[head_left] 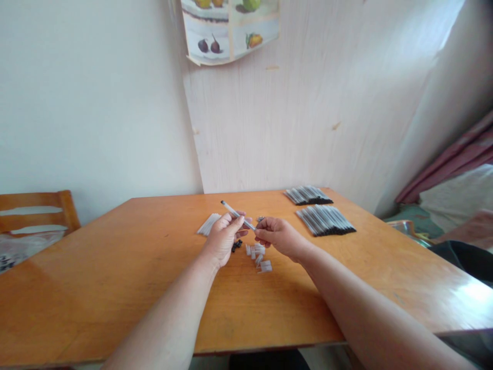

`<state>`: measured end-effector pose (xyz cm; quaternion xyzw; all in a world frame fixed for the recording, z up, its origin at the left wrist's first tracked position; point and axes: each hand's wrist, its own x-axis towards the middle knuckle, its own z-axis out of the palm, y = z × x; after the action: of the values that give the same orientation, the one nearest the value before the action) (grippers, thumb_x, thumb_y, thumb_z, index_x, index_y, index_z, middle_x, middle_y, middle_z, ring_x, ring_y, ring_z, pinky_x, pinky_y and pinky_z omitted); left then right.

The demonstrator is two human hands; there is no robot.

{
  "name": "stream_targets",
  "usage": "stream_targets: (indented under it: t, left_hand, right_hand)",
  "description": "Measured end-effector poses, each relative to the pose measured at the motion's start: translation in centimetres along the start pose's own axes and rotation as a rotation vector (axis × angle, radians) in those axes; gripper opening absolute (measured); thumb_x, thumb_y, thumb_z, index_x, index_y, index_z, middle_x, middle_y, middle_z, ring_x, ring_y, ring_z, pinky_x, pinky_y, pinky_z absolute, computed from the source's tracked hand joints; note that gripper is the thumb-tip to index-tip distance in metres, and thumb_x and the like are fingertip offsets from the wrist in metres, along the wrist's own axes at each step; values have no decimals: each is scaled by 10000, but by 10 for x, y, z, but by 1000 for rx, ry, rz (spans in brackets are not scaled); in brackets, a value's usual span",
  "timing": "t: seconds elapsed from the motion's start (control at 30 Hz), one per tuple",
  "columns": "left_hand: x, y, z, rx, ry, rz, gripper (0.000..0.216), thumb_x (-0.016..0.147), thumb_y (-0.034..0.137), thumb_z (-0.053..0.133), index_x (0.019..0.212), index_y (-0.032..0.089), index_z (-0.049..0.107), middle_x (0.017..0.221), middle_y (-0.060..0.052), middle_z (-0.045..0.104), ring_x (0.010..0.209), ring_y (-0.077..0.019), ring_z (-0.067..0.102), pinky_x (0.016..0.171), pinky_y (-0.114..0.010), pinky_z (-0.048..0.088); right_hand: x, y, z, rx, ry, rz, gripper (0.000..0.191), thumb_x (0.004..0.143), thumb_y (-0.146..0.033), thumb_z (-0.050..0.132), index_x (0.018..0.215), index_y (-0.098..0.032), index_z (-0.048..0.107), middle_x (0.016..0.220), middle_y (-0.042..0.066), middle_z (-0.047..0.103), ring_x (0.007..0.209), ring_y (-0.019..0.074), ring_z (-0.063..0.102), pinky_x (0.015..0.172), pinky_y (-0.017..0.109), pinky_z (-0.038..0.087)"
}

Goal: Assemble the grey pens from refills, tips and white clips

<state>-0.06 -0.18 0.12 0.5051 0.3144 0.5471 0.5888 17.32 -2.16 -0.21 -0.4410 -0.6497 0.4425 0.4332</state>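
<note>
A slim pen [232,209] with a clear barrel and a dark upper end is held slantwise above the table. My left hand [225,232] grips it around the barrel with the thumb on top. At the pen's lower right end, my right hand [278,235] pinches with thumb and fingertips; whether a small part is between them is hidden. Below the hands lie small black pieces [236,245] and several translucent white clips [259,253]. Behind my left hand is a bundle of white sticks [208,224], partly covered. Tiny metallic-looking bits [260,219] show beyond my right fingers.
Two rows of black-ended pens, a nearer row [325,220] and a farther row [308,195], lie at the right back of the wooden table [115,288]. A wooden chair [36,210] stands left. A black container [462,262] is beside the right edge.
</note>
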Motion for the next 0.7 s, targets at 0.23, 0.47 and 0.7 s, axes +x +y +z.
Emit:
stream_targets:
  t: [0.23, 0.47, 0.7]
  left_hand:
    - [4, -5, -4, 137, 28, 86, 353, 778, 396, 658, 1050, 181, 595, 954, -82, 692, 876, -175, 648, 753, -300, 478]
    - [14, -17, -16, 870, -50, 487, 228, 867, 300, 550, 1038, 229, 684, 920, -49, 668, 884, -178, 583, 821, -331, 432]
    - [10, -13, -21, 1366, -71, 709, 276, 894, 254, 512, 1098, 305, 689, 883, -53, 629, 880, -197, 540, 800, -349, 395]
  right_hand:
    - [2, 6, -8, -194, 154, -41, 235, 817, -401, 568, 821, -168, 593, 702, 7, 599, 597, 103, 526, 518, 211, 391]
    - [-1, -2, -6, -211, 359, -210, 366, 873, -508, 472, 805, -173, 602, 637, -12, 558, 576, 106, 483, 534, 223, 357]
    - [-5, -5, -4, -479, 315, -160, 314, 839, -438, 520, 690, -172, 597, 582, -20, 546, 549, 96, 449, 509, 215, 296]
